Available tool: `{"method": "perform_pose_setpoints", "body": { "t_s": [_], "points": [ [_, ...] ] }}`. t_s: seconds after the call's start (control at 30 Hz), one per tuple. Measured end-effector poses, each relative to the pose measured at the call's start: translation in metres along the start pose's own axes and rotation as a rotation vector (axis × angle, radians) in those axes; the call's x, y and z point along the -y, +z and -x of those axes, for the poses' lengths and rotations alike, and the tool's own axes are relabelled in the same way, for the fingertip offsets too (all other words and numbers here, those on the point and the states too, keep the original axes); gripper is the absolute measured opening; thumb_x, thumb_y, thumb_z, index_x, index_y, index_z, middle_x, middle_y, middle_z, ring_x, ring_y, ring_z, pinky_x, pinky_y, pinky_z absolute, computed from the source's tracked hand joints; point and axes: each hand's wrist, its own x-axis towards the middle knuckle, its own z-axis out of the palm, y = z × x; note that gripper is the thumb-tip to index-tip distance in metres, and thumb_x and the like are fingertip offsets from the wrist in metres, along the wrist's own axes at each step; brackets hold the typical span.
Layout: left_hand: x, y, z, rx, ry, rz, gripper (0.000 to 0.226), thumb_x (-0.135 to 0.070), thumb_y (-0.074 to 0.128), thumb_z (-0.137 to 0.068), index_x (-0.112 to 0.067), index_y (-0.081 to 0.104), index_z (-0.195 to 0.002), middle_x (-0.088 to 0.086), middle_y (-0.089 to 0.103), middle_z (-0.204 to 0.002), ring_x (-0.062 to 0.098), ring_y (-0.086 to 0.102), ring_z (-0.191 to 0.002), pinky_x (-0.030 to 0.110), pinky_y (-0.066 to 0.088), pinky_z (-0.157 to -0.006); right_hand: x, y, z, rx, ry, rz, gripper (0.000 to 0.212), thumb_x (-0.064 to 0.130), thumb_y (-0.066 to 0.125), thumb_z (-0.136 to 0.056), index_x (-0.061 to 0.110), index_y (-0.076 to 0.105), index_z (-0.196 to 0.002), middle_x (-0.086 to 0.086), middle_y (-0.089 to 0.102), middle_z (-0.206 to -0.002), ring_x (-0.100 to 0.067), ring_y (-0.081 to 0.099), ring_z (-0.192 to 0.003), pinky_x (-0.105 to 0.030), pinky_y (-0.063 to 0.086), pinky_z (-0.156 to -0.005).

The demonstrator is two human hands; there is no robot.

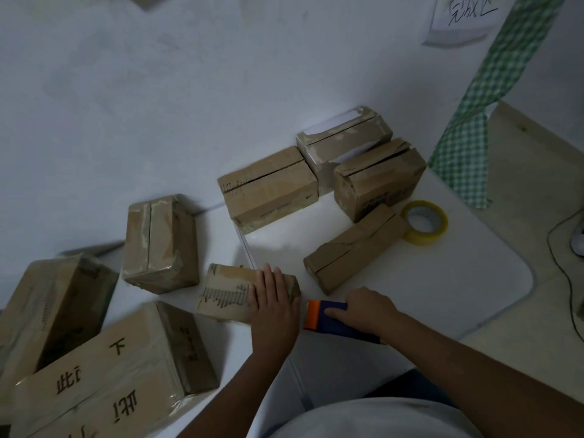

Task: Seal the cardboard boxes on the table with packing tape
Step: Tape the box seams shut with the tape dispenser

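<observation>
A small cardboard box (226,294) lies on the white table (442,279) in front of me. My left hand (273,306) lies flat on its right part with straight fingers. My right hand (368,309) grips a blue tape dispenser with an orange head (319,316), whose head sits at the box's right end. A yellow roll of packing tape (425,222) rests at the right, beside a long narrow box (350,251). Three more boxes (268,188) (343,137) (379,178) stand at the back.
A taped box (158,245) stands to the left. Two larger boxes (53,308) (113,371) fill the lower left. The table's rounded right edge (521,298) borders a wooden surface with a dark cable (565,279). A green checked strip (474,121) hangs on the wall.
</observation>
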Motion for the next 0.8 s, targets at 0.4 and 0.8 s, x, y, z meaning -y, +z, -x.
{"method": "perform_pose_setpoints", "body": {
  "t_s": [0.4,0.8],
  "points": [
    [0.012,0.001,0.001,0.032,0.164,-0.021,0.067,-0.04,0.031,-0.105,-0.004,0.007,-0.156,0.018,0.0,-0.163,0.035,-0.003,-0.151,0.048,0.003,-0.122,-0.051,-0.008,0.012,-0.086,0.208,0.141,0.051,0.066,0.038,-0.093,0.018,0.052,-0.085,-0.003,0.062,-0.104,-0.016,0.056,-0.082,-0.026,0.039,-0.063],
    [0.063,-0.021,-0.007,0.12,0.43,-0.03,0.071,-0.054,0.03,-0.096,-0.025,0.006,-0.156,0.001,-0.003,-0.165,0.026,-0.005,-0.152,0.044,0.006,-0.123,-0.046,0.024,0.016,-0.281,0.182,-0.165,0.037,0.03,0.051,-0.097,0.006,0.046,-0.125,-0.01,0.053,-0.123,-0.022,0.053,-0.108,-0.034,0.046,-0.09]
  ]
}}
